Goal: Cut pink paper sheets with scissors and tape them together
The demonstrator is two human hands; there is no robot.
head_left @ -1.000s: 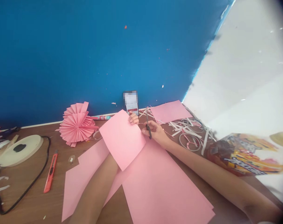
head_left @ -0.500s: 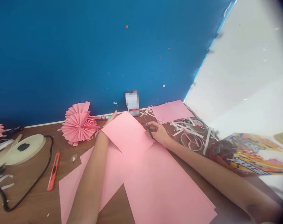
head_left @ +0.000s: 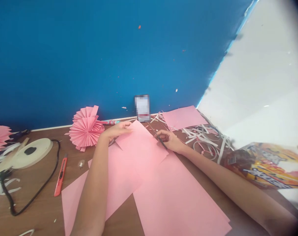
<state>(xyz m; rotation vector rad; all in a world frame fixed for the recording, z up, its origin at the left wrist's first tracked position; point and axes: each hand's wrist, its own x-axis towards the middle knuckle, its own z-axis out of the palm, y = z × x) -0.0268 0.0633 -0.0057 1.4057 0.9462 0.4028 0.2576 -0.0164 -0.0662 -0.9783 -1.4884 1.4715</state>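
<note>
My left hand [head_left: 115, 130] is at the upper left edge of a pink paper sheet [head_left: 145, 144], its thumb over the paper and its fingers curled at the edge. In my right hand [head_left: 170, 141] is a slim tool [head_left: 161, 141] with a dark handle and a thin tip pointing up and left, beside the sheet's right edge. Whether it is scissors or a knife I cannot tell. Larger pink sheets [head_left: 180, 196] lie beneath, overlapping, under both forearms.
Folded pink paper fans [head_left: 87, 131] stand by the blue wall. On the left lie a red box cutter [head_left: 61, 175] and a round cream object [head_left: 32, 152] near a black cord. Paper strips [head_left: 200, 134], another pink sheet [head_left: 184, 117] and a printed plastic packet [head_left: 264, 165] lie right.
My left hand has come from behind the sheet's left corner onto its upper left edge. The sheet has flattened somewhat. My right hand still holds the tool; the view has shifted slightly.
</note>
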